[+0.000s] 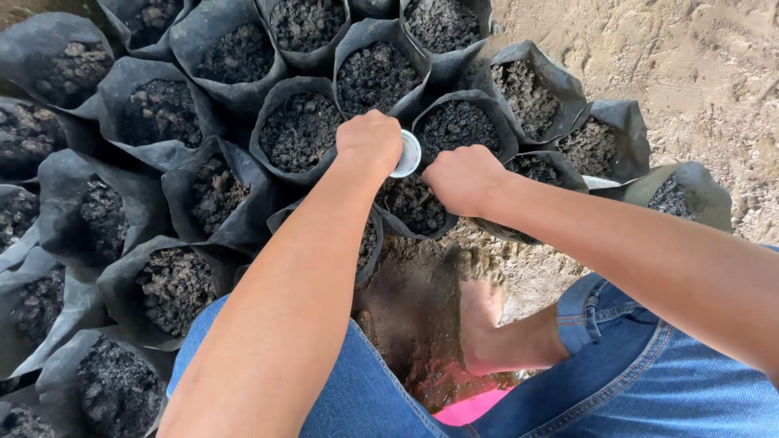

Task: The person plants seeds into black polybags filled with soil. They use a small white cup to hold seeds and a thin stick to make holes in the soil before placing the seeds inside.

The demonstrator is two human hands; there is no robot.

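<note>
Soil-filled black grow bags [300,130] packed in rows all around the fingers. Left hand [369,142] — fingers curled around a small white cup [406,154]. Right hand [464,178] just beside it, fisted over one bag [414,207] — contents hidden.

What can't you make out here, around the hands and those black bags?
- White cup: mostly hidden by the left hand; its contents don't show.
- Right hand: seen from the back, so anything in its fist is hidden.
- Bag under the hands: partly covered by them.
- Bags at the left edge: cut off by the frame.
- Pink thing between the knees: too little shows to tell.
</note>
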